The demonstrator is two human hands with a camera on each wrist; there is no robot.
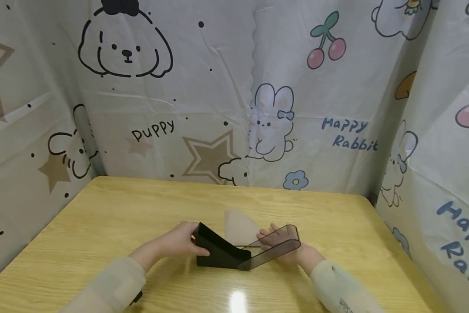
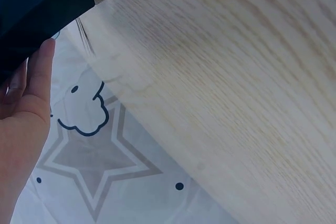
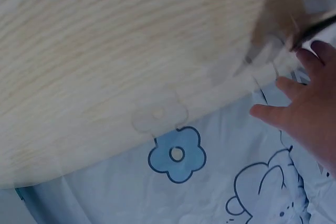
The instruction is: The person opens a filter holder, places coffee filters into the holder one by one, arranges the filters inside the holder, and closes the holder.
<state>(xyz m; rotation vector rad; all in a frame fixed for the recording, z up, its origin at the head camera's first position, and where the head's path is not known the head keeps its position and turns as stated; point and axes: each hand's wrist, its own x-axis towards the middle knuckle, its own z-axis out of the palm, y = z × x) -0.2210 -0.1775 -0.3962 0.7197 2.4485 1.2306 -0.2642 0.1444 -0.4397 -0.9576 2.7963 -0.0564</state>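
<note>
My left hand (image 1: 175, 241) grips the left end of a black box (image 1: 220, 253), thumb on the near side. A smoky see-through lid (image 1: 271, 254) stands swung out to the right from the box. Behind the box lies a fan-shaped beige sheet (image 1: 238, 227) that looks like a coffee filter paper. My right hand (image 1: 283, 241) shows partly through the lid, its fingers spread beside the sheet; whether it touches the lid is unclear. In the left wrist view, fingers lie along the box (image 2: 47, 17). The right wrist view shows the right hand (image 3: 307, 103) with extended fingers.
A light wooden table (image 1: 160, 200) with rounded far corners lies under everything. Printed cloth (image 1: 203, 95) hangs behind and on both sides. A small dark item (image 1: 136, 298) shows under the left sleeve.
</note>
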